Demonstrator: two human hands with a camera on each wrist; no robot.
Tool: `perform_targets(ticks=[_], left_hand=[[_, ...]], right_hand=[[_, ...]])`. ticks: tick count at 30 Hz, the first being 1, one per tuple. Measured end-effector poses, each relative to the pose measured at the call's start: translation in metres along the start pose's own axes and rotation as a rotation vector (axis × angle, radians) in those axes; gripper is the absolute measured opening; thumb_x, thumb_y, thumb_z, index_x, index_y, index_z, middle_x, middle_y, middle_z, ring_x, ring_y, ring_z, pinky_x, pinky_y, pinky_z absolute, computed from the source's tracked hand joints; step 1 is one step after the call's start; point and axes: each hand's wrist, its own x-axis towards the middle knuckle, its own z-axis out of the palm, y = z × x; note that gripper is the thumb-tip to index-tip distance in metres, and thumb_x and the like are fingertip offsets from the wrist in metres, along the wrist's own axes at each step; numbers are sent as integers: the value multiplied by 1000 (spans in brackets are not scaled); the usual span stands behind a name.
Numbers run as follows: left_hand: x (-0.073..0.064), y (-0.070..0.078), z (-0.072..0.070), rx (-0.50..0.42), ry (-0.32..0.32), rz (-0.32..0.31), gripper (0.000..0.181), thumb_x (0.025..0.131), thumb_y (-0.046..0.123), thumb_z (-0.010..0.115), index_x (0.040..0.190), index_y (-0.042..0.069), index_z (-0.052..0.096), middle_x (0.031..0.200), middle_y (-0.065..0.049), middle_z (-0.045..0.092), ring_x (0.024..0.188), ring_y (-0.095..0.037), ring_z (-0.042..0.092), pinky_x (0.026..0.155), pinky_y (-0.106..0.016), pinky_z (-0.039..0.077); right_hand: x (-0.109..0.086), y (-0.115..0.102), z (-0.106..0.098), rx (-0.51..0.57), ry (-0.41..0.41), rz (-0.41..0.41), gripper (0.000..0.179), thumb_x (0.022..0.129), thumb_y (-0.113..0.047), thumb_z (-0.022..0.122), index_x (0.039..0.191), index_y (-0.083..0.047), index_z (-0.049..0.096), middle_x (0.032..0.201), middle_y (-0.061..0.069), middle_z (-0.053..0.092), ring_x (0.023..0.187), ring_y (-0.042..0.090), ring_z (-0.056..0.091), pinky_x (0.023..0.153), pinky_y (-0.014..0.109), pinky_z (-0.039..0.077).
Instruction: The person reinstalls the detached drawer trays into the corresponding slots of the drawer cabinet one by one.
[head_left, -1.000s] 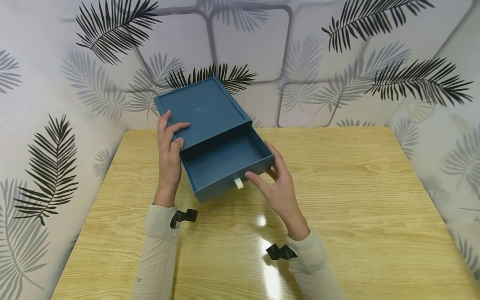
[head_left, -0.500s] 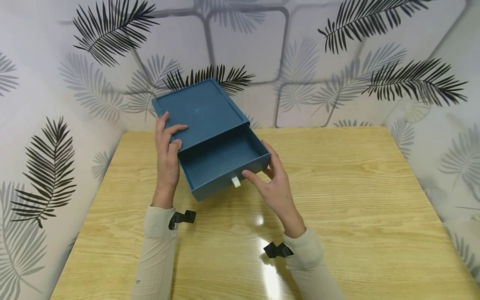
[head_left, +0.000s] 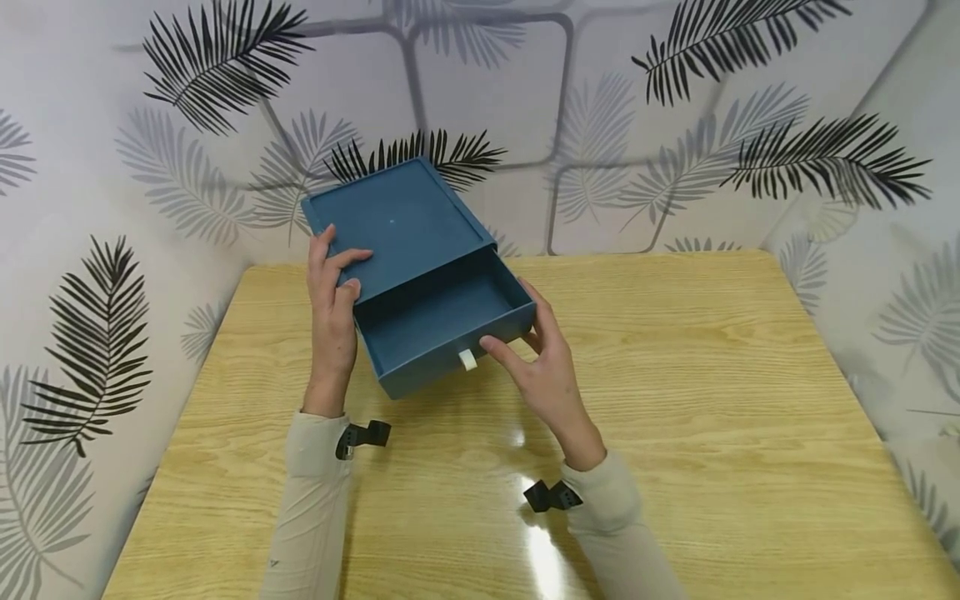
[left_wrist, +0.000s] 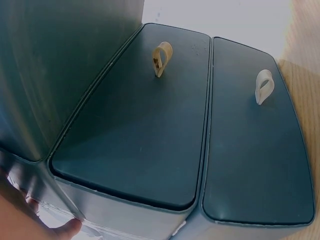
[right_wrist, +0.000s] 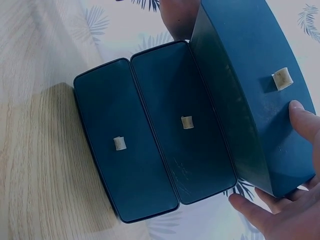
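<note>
A blue drawer unit [head_left: 397,221] stands turned at an angle on the table, its top drawer [head_left: 442,312] pulled partway out. Nothing shows inside that drawer. My left hand [head_left: 331,317] rests along the unit's left side, with fingers spread over the top edge; the left wrist view shows its thumb [left_wrist: 70,228] against the side wall. My right hand [head_left: 547,375] holds the drawer's right front corner, thumb on the front face beside a pale pull tab [head_left: 468,360], other fingers at the side and below. The middle drawer [right_wrist: 175,90] and bottom drawer [right_wrist: 115,105] are closed, each with a tab.
The wooden table [head_left: 720,400] extends to the right and in front of the unit. Patterned wall covering [head_left: 495,92] rises behind and at both sides. Black wrist cameras [head_left: 551,496] sit on both sleeves.
The top drawer has slid slightly inward, with my right hand moving along with it. My left hand keeps its place on the unit. The whole head view has shifted a little.
</note>
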Motion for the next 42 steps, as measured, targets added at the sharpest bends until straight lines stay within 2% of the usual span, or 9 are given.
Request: perform_targets(ticks=[13,22,33,42], left_hand=[[-1,0,0,-13,-4,-8,45,94,22,41,129,12,68,171,8,26,164,-16,3,131,-57,8],[-1,0,0,-17,-10,1,44,96,22,42,130,11,67,171,8,25,164,-15,2,131,-55,7],[0,1,0,-4,-16,-9,45,94,23,41,129,12,68,172,8,25,164,-19,2,131,-57,7],[0,-1,-1,-22,-12,12,45,96,25,43,130,11,68,171,6,26,164,-17,3,132,-54,6]], right_hand=[[8,3,5,-27,14,-12,78,94,-20,77,161,-30,38,162,-4,45,143,22,50,117,55,44],[11,7,9,-36,8,-13,71,98,-22,72,161,-25,38,162,0,45,155,19,40,118,53,44],[19,13,14,-38,7,-25,70,99,-23,70,161,-27,38,162,-1,45,152,20,43,116,53,46],[25,13,20,-1,22,-22,69,99,-24,71,161,-24,39,162,1,46,148,23,46,115,53,47]])
